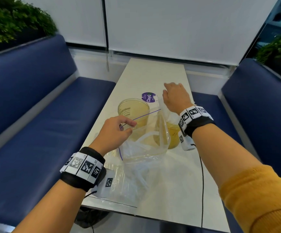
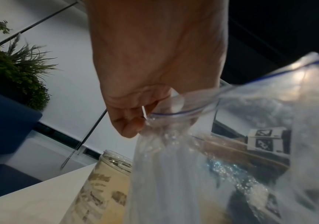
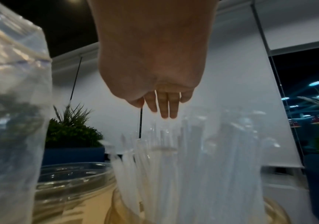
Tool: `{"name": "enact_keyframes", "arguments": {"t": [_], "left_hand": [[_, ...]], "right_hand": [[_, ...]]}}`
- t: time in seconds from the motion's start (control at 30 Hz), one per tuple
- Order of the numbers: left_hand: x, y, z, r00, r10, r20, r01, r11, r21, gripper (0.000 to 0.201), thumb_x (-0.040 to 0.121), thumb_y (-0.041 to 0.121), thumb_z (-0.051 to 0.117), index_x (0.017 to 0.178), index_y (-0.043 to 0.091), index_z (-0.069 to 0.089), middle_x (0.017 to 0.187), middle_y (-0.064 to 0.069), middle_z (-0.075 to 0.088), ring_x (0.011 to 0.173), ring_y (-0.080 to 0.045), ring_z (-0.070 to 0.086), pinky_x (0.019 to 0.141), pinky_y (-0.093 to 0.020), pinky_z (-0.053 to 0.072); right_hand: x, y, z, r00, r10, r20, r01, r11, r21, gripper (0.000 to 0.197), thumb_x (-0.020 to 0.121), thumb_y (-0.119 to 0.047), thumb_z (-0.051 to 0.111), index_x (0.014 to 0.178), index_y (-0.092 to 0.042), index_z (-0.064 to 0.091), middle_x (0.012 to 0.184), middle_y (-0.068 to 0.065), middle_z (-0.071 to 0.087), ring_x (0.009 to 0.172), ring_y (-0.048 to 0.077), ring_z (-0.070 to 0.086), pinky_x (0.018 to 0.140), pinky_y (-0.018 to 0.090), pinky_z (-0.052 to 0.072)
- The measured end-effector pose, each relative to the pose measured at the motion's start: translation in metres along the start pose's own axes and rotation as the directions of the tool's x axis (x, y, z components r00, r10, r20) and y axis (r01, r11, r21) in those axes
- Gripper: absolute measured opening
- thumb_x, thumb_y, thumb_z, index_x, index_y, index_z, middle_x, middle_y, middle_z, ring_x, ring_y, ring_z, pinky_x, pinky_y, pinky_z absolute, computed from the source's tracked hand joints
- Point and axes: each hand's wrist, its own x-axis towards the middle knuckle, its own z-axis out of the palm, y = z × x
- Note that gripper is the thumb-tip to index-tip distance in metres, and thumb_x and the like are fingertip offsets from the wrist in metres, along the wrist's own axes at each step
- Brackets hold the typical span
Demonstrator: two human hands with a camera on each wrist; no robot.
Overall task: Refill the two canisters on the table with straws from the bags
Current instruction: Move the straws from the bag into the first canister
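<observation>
Pinching the zip edge of a clear bag (image 1: pixel 146 142), the left hand (image 1: pixel 114 132) has its thumb and curled fingers closed on the plastic and holds the bag's mouth up off the table (image 1: pixel 153 71); the left wrist view shows the same grip on the bunched rim (image 2: pixel 155 116). Some white straws (image 1: pixel 136 145) lie in the bottom of this bag. At twelve o'clock from that hand stands an open canister (image 1: pixel 133 110), yellowish and see-through, with nothing plainly visible in it. A second canister (image 1: pixel 173 137) stands at three o'clock from the bag, partly hidden behind the plastic and the right wrist. From the right wrist view, a bundle of white straws (image 3: pixel 183 159) stands upright in it. The right hand (image 1: pixel 175 96) hovers above those straws with fingers (image 3: pixel 166 106) straight, close together and pointing down, holding nothing; whether the tips touch the straws cannot be told. A purple lid (image 1: pixel 149 96) lies flat at nine o'clock from the right hand. Another bag (image 1: pixel 128 182) with straws lies flat at six o'clock from the held bag, near the table's front edge.
</observation>
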Motion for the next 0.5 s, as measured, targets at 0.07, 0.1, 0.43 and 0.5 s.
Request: {"name": "enact_keyframes", "arguments": {"t": [0.07, 0.1, 0.43, 0.5], "left_hand": [[0.000, 0.000, -0.001, 1.000, -0.011, 0.003, 0.011, 1.000, 0.013, 0.027, 0.089, 0.003, 0.064, 0.104, 0.022, 0.075, 0.101, 0.014, 0.065, 0.067, 0.003, 0.052, 0.062, 0.001, 0.040], [0.000, -0.001, -0.003, 1.000, -0.011, 0.005, 0.011, 1.000, 0.021, 0.029, 0.088, 0.003, 0.063, 0.104, 0.024, 0.075, 0.097, 0.017, 0.064, 0.066, -0.001, 0.049, 0.060, 0.000, 0.040], [-0.003, 0.006, -0.011, 0.987, 0.064, 0.147, -0.077, 0.994, 0.083, 0.055, 0.082, -0.010, 0.061, 0.126, 0.022, 0.067, 0.086, 0.028, 0.050, 0.079, 0.017, 0.052, 0.071, 0.005, 0.036], [-0.003, 0.007, -0.010, 0.982, 0.077, 0.170, -0.092, 0.993, 0.080, 0.058, 0.081, -0.011, 0.060, 0.128, 0.022, 0.065, 0.085, 0.029, 0.048, 0.080, 0.012, 0.053, 0.071, 0.003, 0.038]], "right_hand": [[0.001, -0.007, 0.004, 0.997, -0.054, 0.058, 0.055, 0.998, -0.007, 0.035, 0.104, -0.019, 0.034, 0.129, -0.002, 0.050, 0.123, 0.015, 0.060, 0.107, 0.030, 0.057, 0.101, 0.040, 0.040], [-0.002, -0.011, 0.010, 0.985, -0.083, 0.150, 0.090, 0.995, -0.041, 0.035, 0.104, -0.019, 0.033, 0.130, -0.002, 0.048, 0.126, 0.014, 0.058, 0.111, 0.029, 0.054, 0.101, 0.039, 0.039], [-0.022, 0.027, 0.004, 0.962, 0.274, 0.015, -0.272, 0.958, -0.088, 0.052, 0.104, -0.034, 0.030, 0.136, 0.003, 0.048, 0.145, 0.020, 0.045, 0.138, 0.035, 0.037, 0.115, 0.047, 0.032], [-0.036, 0.032, 0.008, 0.944, 0.305, 0.125, -0.303, 0.952, -0.038, 0.052, 0.105, -0.033, 0.029, 0.137, 0.005, 0.045, 0.143, 0.021, 0.045, 0.134, 0.036, 0.040, 0.112, 0.047, 0.035]]}}
